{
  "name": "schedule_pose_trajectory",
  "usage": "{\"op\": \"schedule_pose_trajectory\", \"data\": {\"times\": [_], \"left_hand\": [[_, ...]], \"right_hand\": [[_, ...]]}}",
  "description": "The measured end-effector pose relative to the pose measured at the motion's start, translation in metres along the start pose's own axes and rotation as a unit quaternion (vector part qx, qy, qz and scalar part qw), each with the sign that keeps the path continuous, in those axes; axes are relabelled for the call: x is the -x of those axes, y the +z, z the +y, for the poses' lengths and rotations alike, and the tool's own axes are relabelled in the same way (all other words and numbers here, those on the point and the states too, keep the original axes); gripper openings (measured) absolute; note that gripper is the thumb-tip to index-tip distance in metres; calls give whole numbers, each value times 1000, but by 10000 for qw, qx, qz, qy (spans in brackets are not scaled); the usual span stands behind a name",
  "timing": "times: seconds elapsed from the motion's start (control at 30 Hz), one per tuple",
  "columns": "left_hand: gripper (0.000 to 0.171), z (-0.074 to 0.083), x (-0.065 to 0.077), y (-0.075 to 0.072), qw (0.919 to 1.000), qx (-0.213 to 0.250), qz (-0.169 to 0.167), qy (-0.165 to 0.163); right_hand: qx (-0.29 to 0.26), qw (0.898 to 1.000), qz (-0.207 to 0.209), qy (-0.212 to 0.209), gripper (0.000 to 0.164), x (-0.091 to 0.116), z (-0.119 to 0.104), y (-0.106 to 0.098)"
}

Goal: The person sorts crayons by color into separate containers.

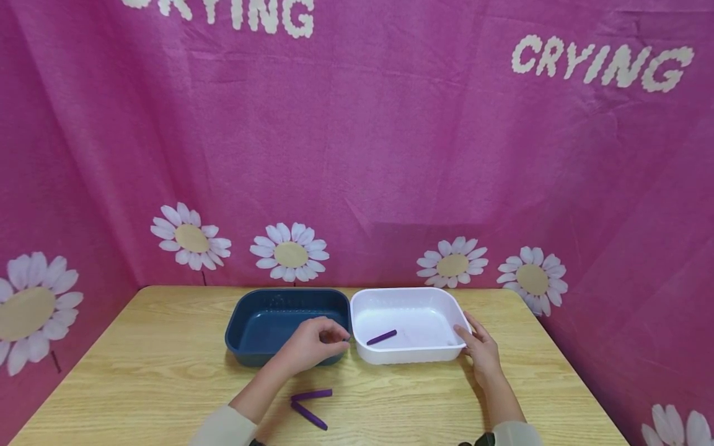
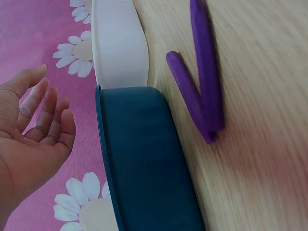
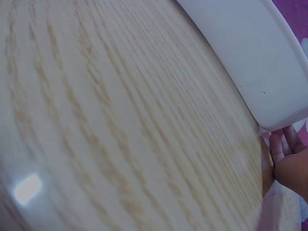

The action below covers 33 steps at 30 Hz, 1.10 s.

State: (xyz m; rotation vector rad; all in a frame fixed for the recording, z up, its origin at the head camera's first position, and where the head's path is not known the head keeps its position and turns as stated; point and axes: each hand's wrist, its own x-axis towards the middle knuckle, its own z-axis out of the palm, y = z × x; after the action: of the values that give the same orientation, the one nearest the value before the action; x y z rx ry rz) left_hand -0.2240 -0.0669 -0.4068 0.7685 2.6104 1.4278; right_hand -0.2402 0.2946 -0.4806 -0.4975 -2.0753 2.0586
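My left hand (image 1: 315,342) hovers over the right part of a dark blue plastic bin (image 1: 241,358). Its fingers are loosely bent, and nothing shows between them in the left wrist view, where the hand (image 2: 36,139) is above the bin's rim. My right hand (image 1: 483,352) grips the right side of a white plastic bin (image 1: 409,355), thumb at the rim and fingers outside. One purple crayon-like stick (image 1: 382,337) lies inside the white bin. Two more purple sticks (image 1: 311,394) lie on the table in front of the bins, touching at one end.
The two bins stand side by side near the back edge of the wooden table (image 1: 184,347). Behind them hangs a pink curtain (image 1: 368,155) with daisies and lettering.
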Motion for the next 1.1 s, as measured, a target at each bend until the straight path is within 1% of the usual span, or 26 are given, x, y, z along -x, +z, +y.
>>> {"op": "schedule_pose_trajectory", "data": {"times": [0.3, 0.47, 0.53, 0.77, 0.93, 1.0, 1.1], "left_hand": [[21, -6, 19, -7, 9999, -7, -126, 25], [21, -10, 29, -8, 9998, 54, -211, -42], [21, -12, 33, -7, 9995, 106, -270, -79], [20, -21, 46, -2, 9991, -45, -433, 13], [17, -29, 55, 3, 9985, -20, -536, 116], [16, -32, 58, 4, 9981, 14, -610, 104], [15, -36, 62, 5, 9973, 65, -737, -14]], "right_hand": [[85, 10000, 6, 35, 63, 0, 0, 1], [30, 10000, -4, 20, 63, 1, 0, 1], [4, 10000, -11, 13, 63, 1, 0, 1], [-113, 9999, -17, 3, 64, 1, -1, 2], [-120, 9999, -18, 13, 64, 1, -1, 2], [-128, 9999, -12, 17, 64, 1, -1, 2], [-125, 9999, 4, 21, 63, 1, -1, 2]]}}
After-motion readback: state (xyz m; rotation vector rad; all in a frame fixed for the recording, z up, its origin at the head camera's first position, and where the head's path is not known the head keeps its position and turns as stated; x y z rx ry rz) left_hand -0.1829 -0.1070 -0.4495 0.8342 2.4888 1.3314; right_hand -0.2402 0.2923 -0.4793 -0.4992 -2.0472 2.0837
